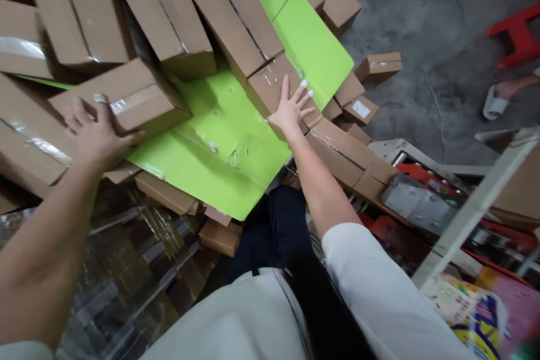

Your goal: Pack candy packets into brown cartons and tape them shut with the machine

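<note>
My left hand (90, 134) lies against the near side of a taped brown cardboard box (139, 93), with its thumb spread away from the fingers. That box sits slanted at the edge of a bright green sheet (219, 140). On the right, my right hand (292, 109) is spread open on a smaller carton (264, 87) in a row of boxes, with nothing gripped. White coverings show on some fingertips of both hands. A longer taped box (236, 17) adjoins the carton at its far end.
Larger cartons (76, 5) crowd the upper left. More boxes (340, 5) lie beyond the green sheet, near the concrete floor (409, 17). Red-and-metal machinery (422, 202) with a pale frame bar (476, 208) stands at right. A red stool (514, 36) and another person's foot (498, 98) are farther right.
</note>
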A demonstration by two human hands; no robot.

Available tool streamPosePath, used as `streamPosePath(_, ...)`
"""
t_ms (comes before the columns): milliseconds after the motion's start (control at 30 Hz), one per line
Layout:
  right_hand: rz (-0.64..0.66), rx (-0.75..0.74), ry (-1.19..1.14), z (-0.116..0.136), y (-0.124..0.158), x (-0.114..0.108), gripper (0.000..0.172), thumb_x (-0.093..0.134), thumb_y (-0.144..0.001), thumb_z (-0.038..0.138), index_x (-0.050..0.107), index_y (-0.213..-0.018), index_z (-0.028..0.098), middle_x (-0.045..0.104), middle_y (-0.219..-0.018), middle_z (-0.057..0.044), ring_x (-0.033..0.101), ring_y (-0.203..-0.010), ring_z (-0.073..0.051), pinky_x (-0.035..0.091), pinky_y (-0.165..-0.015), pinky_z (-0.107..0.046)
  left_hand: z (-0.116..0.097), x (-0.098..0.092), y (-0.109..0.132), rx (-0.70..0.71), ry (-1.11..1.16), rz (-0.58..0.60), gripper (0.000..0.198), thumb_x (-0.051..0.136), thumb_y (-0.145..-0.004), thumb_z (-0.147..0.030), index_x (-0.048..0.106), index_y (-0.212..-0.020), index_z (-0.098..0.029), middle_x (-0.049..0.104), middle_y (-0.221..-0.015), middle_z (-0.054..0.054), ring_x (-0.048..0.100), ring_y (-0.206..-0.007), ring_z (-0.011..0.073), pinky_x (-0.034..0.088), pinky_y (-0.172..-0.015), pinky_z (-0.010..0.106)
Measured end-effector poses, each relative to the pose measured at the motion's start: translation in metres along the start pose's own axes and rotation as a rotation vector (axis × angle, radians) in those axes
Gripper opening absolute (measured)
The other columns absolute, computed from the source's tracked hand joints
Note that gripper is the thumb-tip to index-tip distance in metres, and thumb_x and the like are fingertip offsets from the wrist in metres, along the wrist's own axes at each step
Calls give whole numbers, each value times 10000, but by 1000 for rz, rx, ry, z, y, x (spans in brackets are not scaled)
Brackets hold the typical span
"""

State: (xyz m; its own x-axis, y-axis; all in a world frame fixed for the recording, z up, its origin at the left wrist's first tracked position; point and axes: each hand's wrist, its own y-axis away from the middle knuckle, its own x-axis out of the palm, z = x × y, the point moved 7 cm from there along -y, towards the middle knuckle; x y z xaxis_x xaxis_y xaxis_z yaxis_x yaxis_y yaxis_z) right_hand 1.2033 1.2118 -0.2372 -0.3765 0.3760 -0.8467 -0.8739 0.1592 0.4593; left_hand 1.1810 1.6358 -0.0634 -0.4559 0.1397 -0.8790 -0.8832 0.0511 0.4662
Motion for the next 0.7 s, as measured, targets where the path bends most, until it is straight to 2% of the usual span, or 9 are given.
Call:
streamPosePath(67,-31,16,-6,1,3,-5,1264,627,-908,609,-419,-1488,200,-400,-1588,-228,-202,-1457,-605,29,-1037,-872,15,-15,-5,-37,43,-128,971,355,-860,-764,503,-1345,65,275,-1639,170,22,-1459,577,174,-1055,752)
streamPosePath(100,-45,33,-15,1,5,-9,1296,658,-879,633,-399,-1506,223,-387,-1596,-227,-182,-1460,-613,30,-1043,-875,26,-21,-10,-65,32,-164,1032,434,-809,-781,448,-1418,51,230,-1658,174,133,-1448,568,198,-1107,727)
streamPosePath(133,-52,53,-23,1,8,-13,1355,710,-829,654,-383,-1519,248,-365,-1608,-227,-160,-1463,-623,31,-1041,-885,35,-23,-17,-62,4,-158,1093,509,-791,-781,366,-1473,61,178,-1662,221,173,-1442,557,211,-1115,702)
streamPosePath(200,-44,79,-33,1,12,-20,1472,805,-726,667,-361,-1534,273,-317,-1624,-248,-128,-1462,-642,38,-1017,-911,53,-23,-36,-32,-68,-99,1189,686,-753,-731,238,-1553,26,99,-1663,292,155,-1472,547,222,-1132,691)
streamPosePath(300,32,65,-26,0,15,-27,1518,835,-666,699,-322,-1554,280,-265,-1632,-283,-104,-1460,-657,63,-995,-925,68,-19,-66,17,-154,-30,1374,899,-642,-576,85,-1599,-21,45,-1654,346,88,-1525,505,205,-1154,679)
streamPosePath(433,85,28,16,-8,10,-29,1510,804,-637,778,-287,-1570,310,-221,-1651,-271,-68,-1477,-641,82,-1034,-901,67,-12,-83,70,-232,-29,1534,963,-533,-538,-2,-1594,7,113,-1607,400,131,-1513,511,197,-1154,666)
streamPosePath(567,36,15,35,-14,7,-27,1528,794,-614,811,-263,-1586,289,-193,-1649,-290,-41,-1471,-656,100,-1044,-893,54,-14,-68,184,-268,-100,1428,905,-638,-558,5,-1605,-18,98,-1588,406,165,-1491,510,202,-1134,686)
streamPosePath(633,32,6,27,-14,9,-27,1521,782,-615,823,-246,-1596,280,-181,-1647,-299,-27,-1469,-660,112,-1049,-888,47,-17,-58,197,-291,-100,1370,871,-693,-548,-6,-1610,-32,82,-1585,411,197,-1473,508,221,-1128,675)
streamPosePath(700,24,12,8,-12,13,-30,1485,762,-635,828,-222,-1608,290,-170,-1652,-288,-10,-1479,-646,128,-1066,-873,41,-19,-49,171,-324,-84,1359,869,-685,-530,7,-1617,-45,122,-1575,409,250,-1442,506,244,-1122,648)
